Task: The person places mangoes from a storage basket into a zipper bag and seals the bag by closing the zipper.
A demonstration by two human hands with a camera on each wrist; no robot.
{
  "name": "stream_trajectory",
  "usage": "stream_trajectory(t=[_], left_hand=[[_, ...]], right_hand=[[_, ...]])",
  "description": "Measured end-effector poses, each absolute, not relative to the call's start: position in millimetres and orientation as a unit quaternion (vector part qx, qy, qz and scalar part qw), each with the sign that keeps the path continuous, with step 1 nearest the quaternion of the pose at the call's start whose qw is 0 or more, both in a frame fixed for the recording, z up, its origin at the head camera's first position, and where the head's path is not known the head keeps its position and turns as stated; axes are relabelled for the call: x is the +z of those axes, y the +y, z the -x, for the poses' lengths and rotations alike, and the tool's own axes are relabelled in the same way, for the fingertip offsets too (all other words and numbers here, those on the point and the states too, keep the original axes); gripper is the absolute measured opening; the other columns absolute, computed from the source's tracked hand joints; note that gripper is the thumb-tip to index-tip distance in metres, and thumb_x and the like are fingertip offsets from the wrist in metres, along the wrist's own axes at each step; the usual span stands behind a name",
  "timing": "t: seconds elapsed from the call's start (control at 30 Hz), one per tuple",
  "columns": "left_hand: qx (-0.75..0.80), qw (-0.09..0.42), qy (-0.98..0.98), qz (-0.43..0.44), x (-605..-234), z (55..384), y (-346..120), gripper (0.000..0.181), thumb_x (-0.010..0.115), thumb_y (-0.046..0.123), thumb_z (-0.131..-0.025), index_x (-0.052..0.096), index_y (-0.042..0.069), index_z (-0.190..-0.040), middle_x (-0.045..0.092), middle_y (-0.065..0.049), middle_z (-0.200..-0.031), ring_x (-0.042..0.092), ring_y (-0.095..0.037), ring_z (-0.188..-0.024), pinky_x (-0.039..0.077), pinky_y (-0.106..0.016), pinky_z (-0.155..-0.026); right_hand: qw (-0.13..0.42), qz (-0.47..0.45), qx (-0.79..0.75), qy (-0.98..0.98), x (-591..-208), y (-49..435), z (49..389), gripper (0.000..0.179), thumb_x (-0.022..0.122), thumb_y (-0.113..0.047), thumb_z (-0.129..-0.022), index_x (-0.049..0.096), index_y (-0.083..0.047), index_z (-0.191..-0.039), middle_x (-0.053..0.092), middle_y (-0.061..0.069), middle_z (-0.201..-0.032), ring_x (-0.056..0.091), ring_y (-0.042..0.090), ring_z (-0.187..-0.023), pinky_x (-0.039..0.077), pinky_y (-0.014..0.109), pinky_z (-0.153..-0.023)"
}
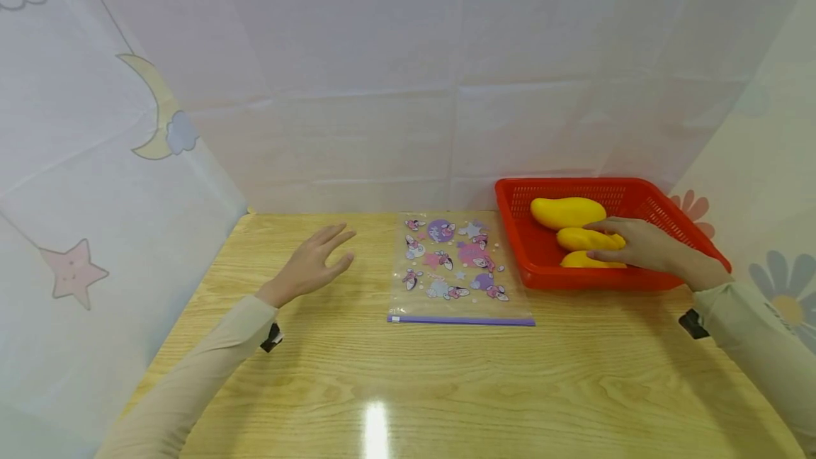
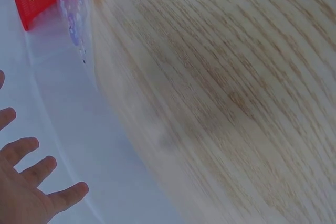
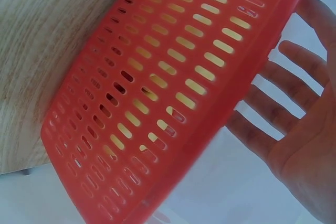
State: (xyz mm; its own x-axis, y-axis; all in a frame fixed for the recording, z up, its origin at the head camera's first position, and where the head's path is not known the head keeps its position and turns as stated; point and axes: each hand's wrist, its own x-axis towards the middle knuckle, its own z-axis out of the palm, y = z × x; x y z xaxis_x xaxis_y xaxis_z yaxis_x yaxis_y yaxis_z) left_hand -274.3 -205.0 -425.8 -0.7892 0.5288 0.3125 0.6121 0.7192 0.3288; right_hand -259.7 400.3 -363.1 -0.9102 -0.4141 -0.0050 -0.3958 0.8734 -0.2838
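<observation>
My right hand point(image 1: 653, 246) reaches over the front right rim of a red plastic basket point(image 1: 685, 261), its fingertips at a yellow toy fruit point(image 1: 579, 239) in the middle. Behind that lies a mango-shaped yellow piece point(image 1: 567, 212); another yellow piece point(image 1: 583, 260) is partly hidden by the front rim and the hand. From the right wrist view, the spread fingers point(image 3: 278, 80) pass behind the slotted basket wall point(image 3: 157, 51). My left hand point(image 1: 310, 265) hovers over the table's left side with fingers spread, holding nothing; its fingers point(image 2: 39, 171) also show in the left wrist view.
A clear zip bag point(image 1: 459, 308) with pink and purple cartoon prints lies flat left of the basket, its purple slider edge point(image 1: 465, 321) toward me. Beneath everything is a wood-grain table point(image 1: 446, 388). Pale printed sheets point(image 1: 357, 91) stand behind and at both sides.
</observation>
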Motion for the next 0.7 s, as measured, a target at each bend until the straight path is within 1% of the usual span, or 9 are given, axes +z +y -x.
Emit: stream_trajectory(t=[0.2, 0.3, 0.53, 0.7], left_hand=[[-0.214, 0.094, -0.921, 0.313, -428.6, 275.4, -203.0, 0.055, 0.056, 0.035, -0.101, 0.044, 0.013, -0.15, 0.034, -0.016, -0.156, 0.027, -0.038, -0.144, 0.026, -0.063, -0.114], [-0.216, 0.097, -0.919, 0.316, -429.4, 275.8, -201.9, 0.054, 0.058, 0.032, -0.101, 0.045, 0.012, -0.149, 0.035, -0.016, -0.156, 0.028, -0.038, -0.144, 0.027, -0.064, -0.114], [-0.221, 0.093, -0.916, 0.321, -430.8, 274.3, -200.6, 0.055, 0.055, 0.037, -0.101, 0.044, 0.014, -0.15, 0.034, -0.015, -0.157, 0.028, -0.039, -0.143, 0.028, -0.065, -0.113], [-0.22, 0.089, -0.916, 0.324, -431.7, 272.6, -199.1, 0.055, 0.057, 0.035, -0.101, 0.045, 0.014, -0.15, 0.034, -0.014, -0.157, 0.03, -0.041, -0.142, 0.028, -0.064, -0.113]], right_hand=[[0.044, 0.203, -0.149, 0.967, -362.9, 400.2, 259.4, 0.065, 0.072, -0.041, -0.09, 0.055, -0.001, -0.138, 0.053, 0.028, -0.136, 0.05, 0.047, -0.119, 0.042, 0.072, -0.095], [0.044, 0.203, -0.15, 0.967, -363.3, 400.6, 259.6, 0.064, 0.072, -0.041, -0.09, 0.055, -0.002, -0.138, 0.054, 0.028, -0.135, 0.051, 0.046, -0.118, 0.043, 0.072, -0.094], [0.045, 0.21, -0.148, 0.966, -365.2, 402.4, 260.9, 0.064, 0.072, -0.042, -0.09, 0.055, -0.003, -0.137, 0.054, 0.028, -0.135, 0.051, 0.047, -0.117, 0.044, 0.072, -0.092], [0.049, 0.209, -0.149, 0.965, -366.5, 403.7, 261.3, 0.064, 0.072, -0.042, -0.09, 0.055, -0.002, -0.137, 0.055, 0.027, -0.134, 0.052, 0.046, -0.117, 0.045, 0.071, -0.092]])
